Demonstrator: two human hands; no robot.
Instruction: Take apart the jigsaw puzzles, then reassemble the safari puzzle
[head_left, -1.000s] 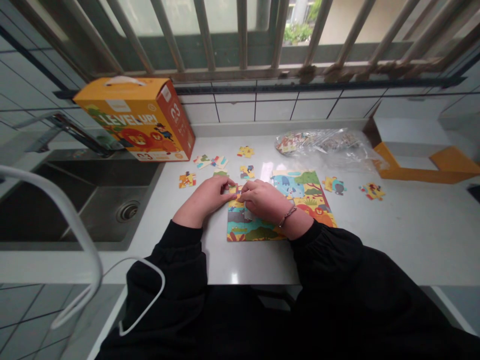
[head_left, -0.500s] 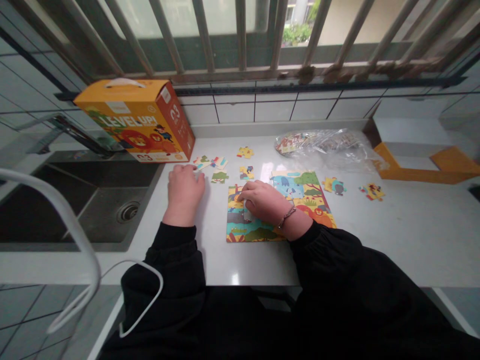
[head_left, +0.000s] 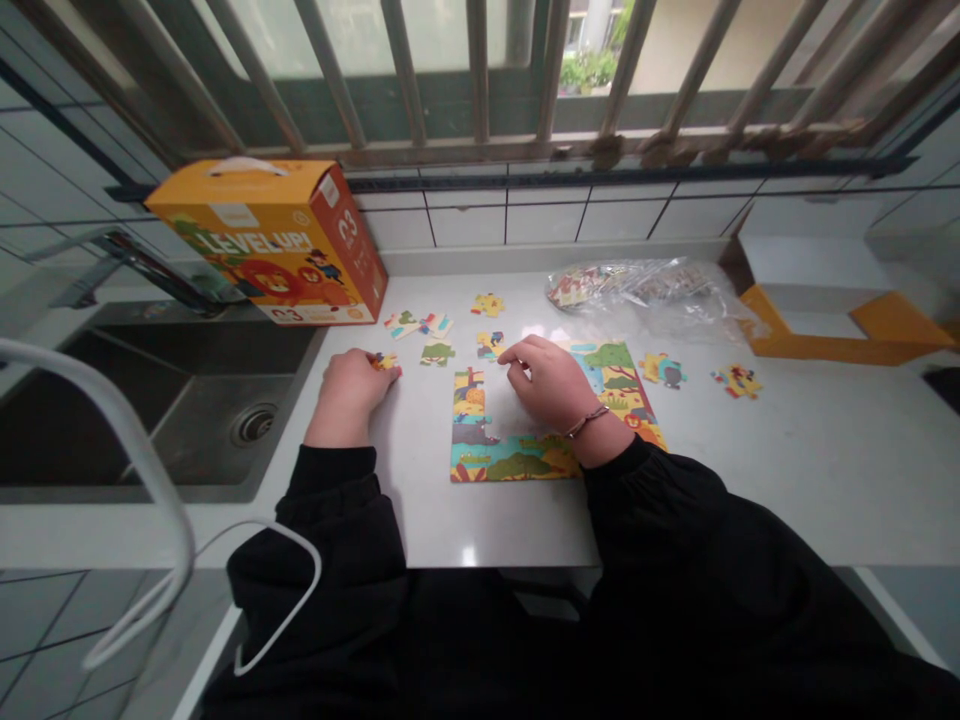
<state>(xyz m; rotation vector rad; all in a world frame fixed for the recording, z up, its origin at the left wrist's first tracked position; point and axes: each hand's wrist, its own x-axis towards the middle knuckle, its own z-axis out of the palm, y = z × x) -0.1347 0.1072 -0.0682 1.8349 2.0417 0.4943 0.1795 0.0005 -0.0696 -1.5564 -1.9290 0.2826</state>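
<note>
My left hand (head_left: 351, 398) is on the counter by the sink, its thumb and fingers closed on a small yellow and red puzzle piece (head_left: 386, 361). My right hand (head_left: 553, 385) hovers over the partly assembled animal puzzle (head_left: 517, 465), covering some of it. Its index finger reaches the lower edge of a yellow and grey puzzle piece (head_left: 490, 345); whether it touches is unclear. The thumb is apart from the index finger, and nothing shows between them. A green tree piece (head_left: 436, 354) and a yellow piece (head_left: 488, 304) lie nearby.
An orange puzzle box (head_left: 277, 250) stands beside the sink (head_left: 259, 425). Behind the puzzle lies a clear plastic bag (head_left: 660, 295) of pieces. An open orange and white box (head_left: 810, 310) is at right. Loose pieces (head_left: 664, 370) lie right of the puzzle. A white cable (head_left: 161, 480) hangs at left.
My right hand has moved from the puzzle's left part up and right, uncovering a gap there. My left hand has drawn back slightly leftward and toward me, and a puzzle piece now shows in its fingers.
</note>
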